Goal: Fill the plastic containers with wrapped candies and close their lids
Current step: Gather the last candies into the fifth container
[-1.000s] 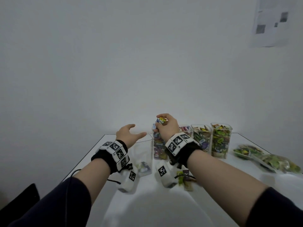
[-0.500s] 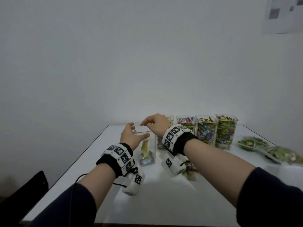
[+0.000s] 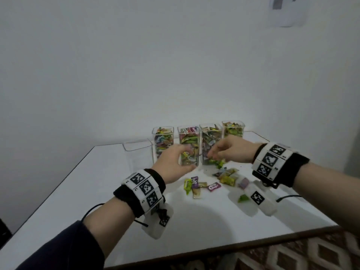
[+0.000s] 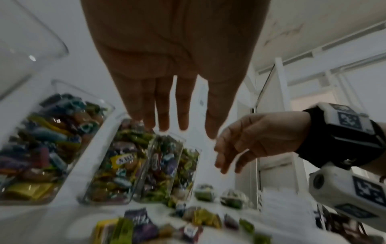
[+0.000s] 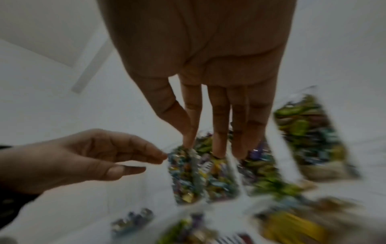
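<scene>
Both hands, left hand (image 3: pixel 174 166) and right hand (image 3: pixel 231 150), are held empty with fingers loosely spread above loose candies (image 3: pixel 202 186) scattered on the surface (image 3: pixel 97 191), likely for gathering; the empty container (image 3: pixel 138 155) is kept beside four filled ones.

White rectangular table (image 3: pixel 81 193): five tall clear plastic containers (image 3: pixel 188 147) in a row toward far edge, leftmost seemingly empty; loose colourful wrapped candies (image 3: pixel 202 185) scattered nearer the right edge.
</scene>
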Demonstrator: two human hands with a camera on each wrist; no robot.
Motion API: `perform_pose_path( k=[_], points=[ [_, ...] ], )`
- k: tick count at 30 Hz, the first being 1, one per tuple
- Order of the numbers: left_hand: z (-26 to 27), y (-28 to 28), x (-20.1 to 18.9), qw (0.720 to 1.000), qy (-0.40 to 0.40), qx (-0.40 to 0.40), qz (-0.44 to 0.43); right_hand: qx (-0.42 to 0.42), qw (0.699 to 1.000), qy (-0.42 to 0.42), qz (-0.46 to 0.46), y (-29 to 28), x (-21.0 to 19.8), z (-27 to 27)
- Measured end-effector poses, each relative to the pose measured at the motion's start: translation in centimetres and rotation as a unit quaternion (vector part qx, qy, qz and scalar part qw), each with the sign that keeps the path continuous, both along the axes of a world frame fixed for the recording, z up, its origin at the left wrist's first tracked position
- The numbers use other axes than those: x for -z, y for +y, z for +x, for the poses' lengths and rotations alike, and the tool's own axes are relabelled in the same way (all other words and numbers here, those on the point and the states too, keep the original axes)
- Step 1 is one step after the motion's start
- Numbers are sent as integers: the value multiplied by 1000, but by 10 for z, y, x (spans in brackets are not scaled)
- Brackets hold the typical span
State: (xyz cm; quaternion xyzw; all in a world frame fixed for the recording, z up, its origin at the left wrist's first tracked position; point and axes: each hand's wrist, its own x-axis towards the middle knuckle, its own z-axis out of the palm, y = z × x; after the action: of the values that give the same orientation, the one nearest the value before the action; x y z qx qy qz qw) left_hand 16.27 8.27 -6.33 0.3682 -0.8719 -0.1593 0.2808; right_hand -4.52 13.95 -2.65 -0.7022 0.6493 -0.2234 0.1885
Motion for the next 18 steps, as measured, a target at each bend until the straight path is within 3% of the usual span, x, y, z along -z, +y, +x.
perform_pose_path(
  k=[3,5,7,12,18],
  points=[
    [-21,-5,18,972,-219,24,78,51,990,92,98,18,34,-34],
    [-31,-10,29,946,-306,39,101,73,972,166,151,26,54,-50],
    [-37,-16,38,925,-356,39,124,77,957,207,186,32,68,-61],
    [-49,-23,47,883,-454,14,115,101,942,222,232,31,79,-67],
    [-57,-27,51,872,-483,8,77,117,937,243,220,3,85,-55]
  ],
)
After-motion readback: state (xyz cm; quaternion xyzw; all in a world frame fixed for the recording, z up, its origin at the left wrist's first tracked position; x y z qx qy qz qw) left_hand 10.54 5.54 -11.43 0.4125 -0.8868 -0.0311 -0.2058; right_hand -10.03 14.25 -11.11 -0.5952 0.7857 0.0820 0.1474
